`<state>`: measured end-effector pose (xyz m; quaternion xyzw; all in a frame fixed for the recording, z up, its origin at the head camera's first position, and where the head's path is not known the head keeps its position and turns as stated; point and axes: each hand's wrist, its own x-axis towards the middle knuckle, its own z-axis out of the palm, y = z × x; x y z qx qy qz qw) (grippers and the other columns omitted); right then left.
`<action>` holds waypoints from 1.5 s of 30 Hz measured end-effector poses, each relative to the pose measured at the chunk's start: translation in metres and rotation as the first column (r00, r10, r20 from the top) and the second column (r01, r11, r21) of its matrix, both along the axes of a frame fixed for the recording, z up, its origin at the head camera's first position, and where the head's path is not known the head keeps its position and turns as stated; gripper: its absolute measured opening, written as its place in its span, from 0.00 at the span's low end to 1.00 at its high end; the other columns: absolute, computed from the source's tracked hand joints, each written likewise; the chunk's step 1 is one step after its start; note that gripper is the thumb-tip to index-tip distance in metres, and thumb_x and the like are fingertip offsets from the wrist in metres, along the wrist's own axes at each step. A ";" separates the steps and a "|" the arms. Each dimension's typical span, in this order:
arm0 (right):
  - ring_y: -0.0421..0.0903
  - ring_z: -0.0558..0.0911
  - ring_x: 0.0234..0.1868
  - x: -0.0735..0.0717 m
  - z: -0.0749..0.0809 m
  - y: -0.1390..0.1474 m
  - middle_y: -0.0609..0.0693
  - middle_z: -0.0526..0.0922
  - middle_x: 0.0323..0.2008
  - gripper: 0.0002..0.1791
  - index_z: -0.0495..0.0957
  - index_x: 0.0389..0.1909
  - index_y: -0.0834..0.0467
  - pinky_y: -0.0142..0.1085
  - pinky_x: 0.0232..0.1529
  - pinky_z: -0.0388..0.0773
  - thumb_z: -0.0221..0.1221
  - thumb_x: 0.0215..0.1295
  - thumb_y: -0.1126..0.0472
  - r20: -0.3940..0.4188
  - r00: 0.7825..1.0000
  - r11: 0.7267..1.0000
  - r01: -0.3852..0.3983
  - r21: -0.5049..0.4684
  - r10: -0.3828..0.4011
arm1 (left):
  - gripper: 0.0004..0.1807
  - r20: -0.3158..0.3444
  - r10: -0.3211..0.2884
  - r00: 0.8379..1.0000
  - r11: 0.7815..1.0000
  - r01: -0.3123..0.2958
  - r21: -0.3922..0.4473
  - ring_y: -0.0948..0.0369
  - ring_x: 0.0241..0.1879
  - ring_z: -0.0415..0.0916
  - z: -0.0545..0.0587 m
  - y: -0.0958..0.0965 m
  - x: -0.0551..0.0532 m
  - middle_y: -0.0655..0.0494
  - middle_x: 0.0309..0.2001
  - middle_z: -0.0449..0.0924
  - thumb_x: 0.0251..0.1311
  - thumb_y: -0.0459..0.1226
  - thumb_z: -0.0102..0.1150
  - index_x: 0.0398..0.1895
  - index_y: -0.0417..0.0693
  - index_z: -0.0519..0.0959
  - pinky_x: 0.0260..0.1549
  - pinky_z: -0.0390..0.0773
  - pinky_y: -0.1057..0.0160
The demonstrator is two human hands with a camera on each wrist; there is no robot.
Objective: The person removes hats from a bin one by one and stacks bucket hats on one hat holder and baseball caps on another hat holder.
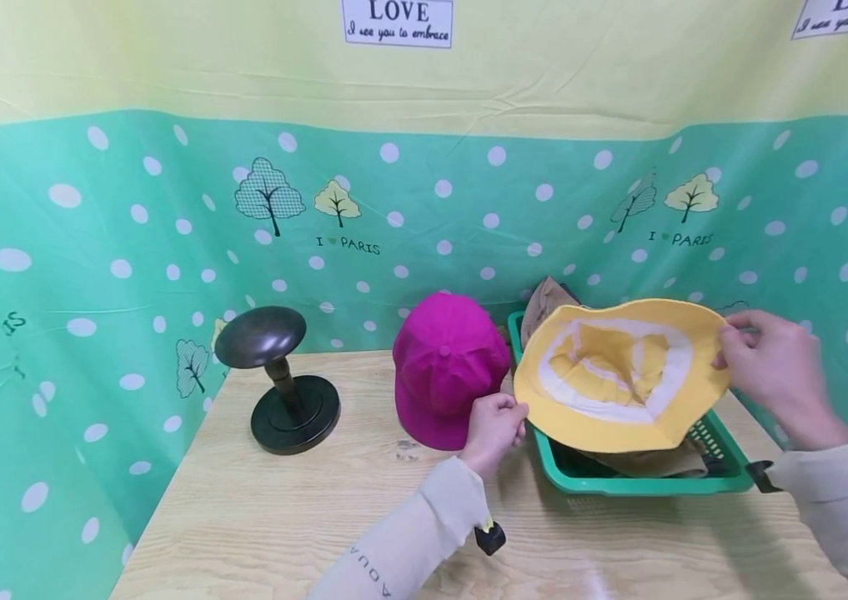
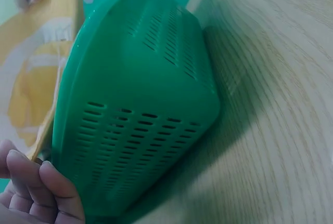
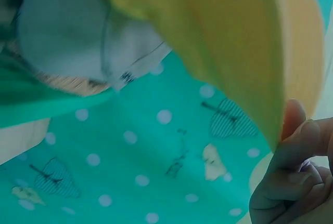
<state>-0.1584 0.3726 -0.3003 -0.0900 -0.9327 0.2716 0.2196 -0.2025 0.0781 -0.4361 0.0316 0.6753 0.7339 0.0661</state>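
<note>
The left hand [image 1: 494, 431] and right hand [image 1: 782, 371], fingers curled, pinch opposite edges of a yellow hat [image 1: 605, 371], its white-banded inside facing the head camera. The hat is held over a green basket [image 1: 641, 485] containing brown fabric [image 1: 649, 463]. The left wrist view alone shows the basket's slotted outer wall at close range; the right wrist view reveals, beneath the brim, a pale grey-blue cloth item [image 3: 62, 37] concealed from the head view. Left of the basket, on the wooden table [image 1: 243, 533], are a magenta cap [image 1: 448, 358] and, farther left, a dark stand [image 1: 286, 392].
</note>
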 end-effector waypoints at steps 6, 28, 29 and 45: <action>0.37 0.78 0.18 0.002 -0.005 0.013 0.56 0.84 0.23 0.25 0.72 0.52 0.73 0.32 0.16 0.72 0.44 0.70 0.53 0.010 1.000 1.000 0.028 0.001 -0.028 | 0.09 0.006 -0.004 1.000 1.000 0.004 0.025 0.65 0.09 0.64 -0.003 -0.001 -0.002 0.57 0.10 0.70 0.58 0.30 0.57 0.23 0.32 0.76 0.11 0.66 0.71; 0.39 0.80 0.19 0.015 0.008 -0.009 0.37 0.81 0.33 0.13 0.76 0.44 0.55 0.26 0.21 0.77 0.44 0.75 0.56 -0.286 0.958 0.929 -0.112 -0.354 0.007 | 0.07 -0.086 0.011 0.996 0.957 0.015 0.291 0.59 0.16 0.80 0.028 -0.006 -0.005 0.39 0.31 0.84 0.63 0.36 0.59 0.39 0.43 0.84 0.25 0.83 0.55; 0.39 0.81 0.19 0.015 0.008 -0.009 0.38 0.81 0.33 0.13 0.77 0.43 0.57 0.26 0.20 0.77 0.45 0.74 0.56 -0.306 0.952 0.916 -0.134 -0.379 0.012 | 0.07 -0.104 0.013 0.995 0.955 0.019 0.297 0.59 0.18 0.81 0.029 -0.006 -0.005 0.39 0.32 0.84 0.63 0.36 0.60 0.39 0.43 0.84 0.25 0.83 0.55; 0.44 0.81 0.23 0.010 -0.017 0.005 0.50 0.82 0.36 0.11 0.76 0.46 0.63 0.33 0.19 0.77 0.60 0.63 0.67 -0.403 0.908 0.326 -0.416 -0.849 0.110 | 0.14 -0.181 0.053 0.982 0.945 0.009 0.328 0.56 0.22 0.80 0.029 -0.005 -0.006 0.49 0.30 0.82 0.72 0.37 0.45 0.48 0.39 0.79 0.24 0.82 0.52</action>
